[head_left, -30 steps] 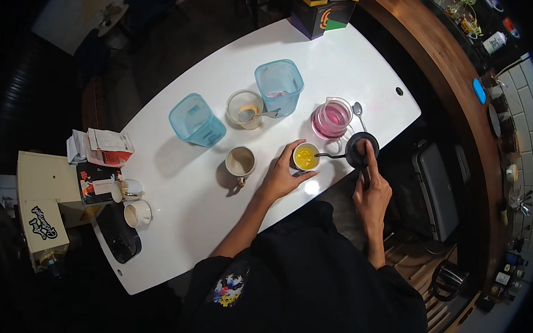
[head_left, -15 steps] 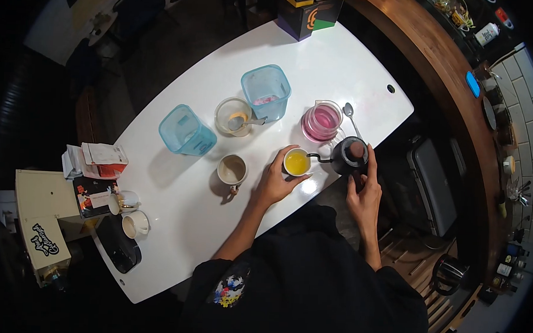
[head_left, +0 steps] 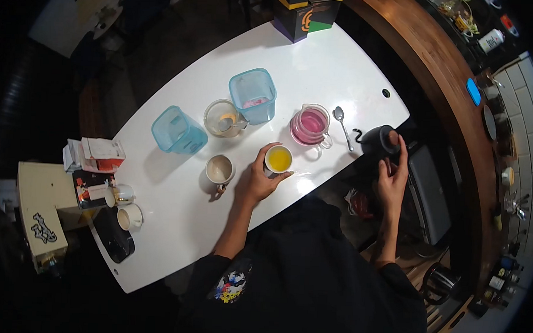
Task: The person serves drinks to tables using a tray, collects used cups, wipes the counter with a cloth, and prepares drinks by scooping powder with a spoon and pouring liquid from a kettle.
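Yellow-filled cup (head_left: 278,160) sits close to the near edge of the white table (head_left: 175,222), right of the stained mug (head_left: 220,169) and nearer than the pink-filled jug (head_left: 308,126). We have the thumb and fingers of our left hand (head_left: 260,181) spread around opposite sides of its wall. An uneven squeeze or a jerk of that wrist could tilt the cup and slop liquid over its rim, and a leftward bump could knock the mug.

Our right hand (head_left: 392,178) has the black kettle (head_left: 376,143) at the right near edge; we cannot tell whether its base clears the tabletop. Our forefinger reaches up beside the lid knob while the other fingers bend in below; how firmly they grip the handle is hidden. A loose hold could let the kettle drop past the edge. Should the spout dip, drips could wet the spoon (head_left: 344,131) lying to its left; a leftward swing could strike the jug's handle.
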`<state>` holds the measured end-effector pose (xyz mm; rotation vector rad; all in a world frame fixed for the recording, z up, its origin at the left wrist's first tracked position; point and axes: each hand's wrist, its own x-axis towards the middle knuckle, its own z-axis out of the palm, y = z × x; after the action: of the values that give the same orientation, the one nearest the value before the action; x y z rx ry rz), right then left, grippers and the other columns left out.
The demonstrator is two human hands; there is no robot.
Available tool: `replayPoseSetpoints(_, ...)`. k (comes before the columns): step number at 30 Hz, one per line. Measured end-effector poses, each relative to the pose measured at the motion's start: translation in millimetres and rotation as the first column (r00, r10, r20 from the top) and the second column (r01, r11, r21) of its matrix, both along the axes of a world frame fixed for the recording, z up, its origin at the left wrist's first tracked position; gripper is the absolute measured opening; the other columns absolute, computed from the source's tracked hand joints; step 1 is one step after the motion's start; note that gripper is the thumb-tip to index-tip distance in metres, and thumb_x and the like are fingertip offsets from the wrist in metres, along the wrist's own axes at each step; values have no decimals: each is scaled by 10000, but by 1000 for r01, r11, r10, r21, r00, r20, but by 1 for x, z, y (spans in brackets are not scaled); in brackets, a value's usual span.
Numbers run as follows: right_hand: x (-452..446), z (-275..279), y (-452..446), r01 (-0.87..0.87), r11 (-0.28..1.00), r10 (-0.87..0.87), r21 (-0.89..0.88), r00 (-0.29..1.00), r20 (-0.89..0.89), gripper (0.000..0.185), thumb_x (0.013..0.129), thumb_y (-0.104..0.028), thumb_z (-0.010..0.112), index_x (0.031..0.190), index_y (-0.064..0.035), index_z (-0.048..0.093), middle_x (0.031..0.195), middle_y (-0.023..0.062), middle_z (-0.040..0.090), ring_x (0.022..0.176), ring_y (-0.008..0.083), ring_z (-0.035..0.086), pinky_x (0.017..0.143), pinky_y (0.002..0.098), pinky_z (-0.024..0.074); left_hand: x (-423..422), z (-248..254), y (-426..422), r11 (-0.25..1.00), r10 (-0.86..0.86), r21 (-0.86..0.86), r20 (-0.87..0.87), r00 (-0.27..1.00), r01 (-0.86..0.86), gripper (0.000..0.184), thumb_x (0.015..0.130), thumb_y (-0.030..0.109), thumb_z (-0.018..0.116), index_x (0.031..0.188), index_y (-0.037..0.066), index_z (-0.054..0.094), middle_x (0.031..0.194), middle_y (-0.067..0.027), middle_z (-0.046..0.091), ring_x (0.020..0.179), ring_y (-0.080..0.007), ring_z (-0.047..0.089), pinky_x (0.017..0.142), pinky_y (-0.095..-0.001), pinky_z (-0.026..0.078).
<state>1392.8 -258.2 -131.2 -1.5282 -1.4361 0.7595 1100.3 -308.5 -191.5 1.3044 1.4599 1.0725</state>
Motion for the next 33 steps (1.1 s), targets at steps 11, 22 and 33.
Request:
replayPoseSetpoints(11, 48, -71, 100, -27, 999, 17, 33, 960, 280, 711, 847, 23, 545, 1476, -190, 292, 867, 219, 684, 750, 319, 688, 693, 382, 484, 6, -26, 10, 947, 241, 230, -53, 969, -223, 690, 707, 88, 831, 1288, 61, 459, 1195, -106, 586, 1087, -214, 577, 948, -347, 458)
replayPoseSetpoints(22, 28, -81, 126, -101, 995, 89, 19, 939, 332, 719, 888, -116, 554, 1492, -173, 169, 771, 248, 654, 673, 419, 642, 663, 473, 461, 11, -22, 4, 930, 280, 258, -34, 959, -262, 813, 702, 128, 820, 1382, 21, 386, 1382, -154, 450, 1293, -254, 434, 1075, -365, 341)
replayPoseSetpoints(33, 51, -43, 19, 84, 996, -84, 13, 960, 269, 680, 899, -184, 608, 1470, -62, 259, 1016, 204, 505, 842, 333, 562, 786, 407, 460, 55, 26, -15, 767, 367, 519, 128, 921, -378, 303, 922, 38, 556, 1201, -58, 484, 1162, -131, 526, 1092, -193, 519, 970, -331, 408)
